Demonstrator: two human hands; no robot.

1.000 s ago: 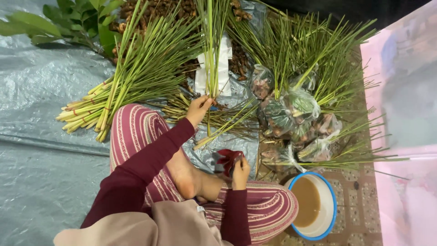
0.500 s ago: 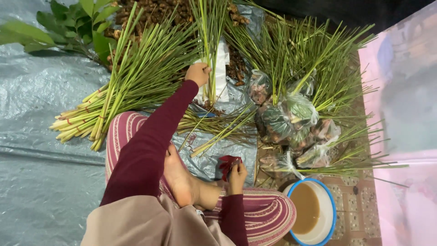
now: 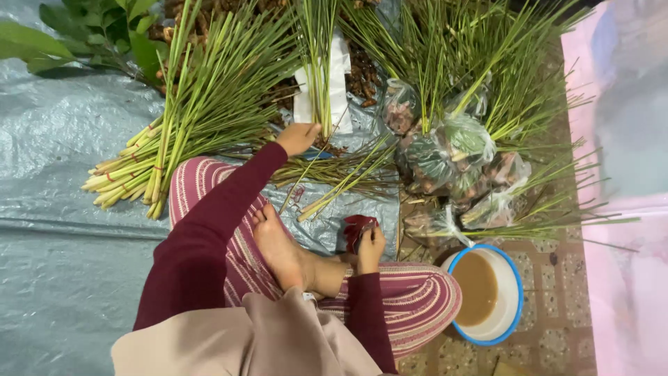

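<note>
Gripping a dark red tool [image 3: 356,230] beside the blue-rimmed bowl [image 3: 516,306], the right hand [image 3: 371,245] waited while the left hand [image 3: 298,138] closed on lemongrass stalks [image 3: 319,76] above that bowl, mid-picking.

Left hand [image 3: 298,138] stretched far forward, fingers curled; right hand [image 3: 370,245] closed near the knee.

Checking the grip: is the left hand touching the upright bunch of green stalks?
Touching. The head view shows the left hand closed around the base of the stalk bunch.

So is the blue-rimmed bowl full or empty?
Partly full: the blue-rimmed bowl stands upright on the tiled floor, holding murky brown liquid.
</note>
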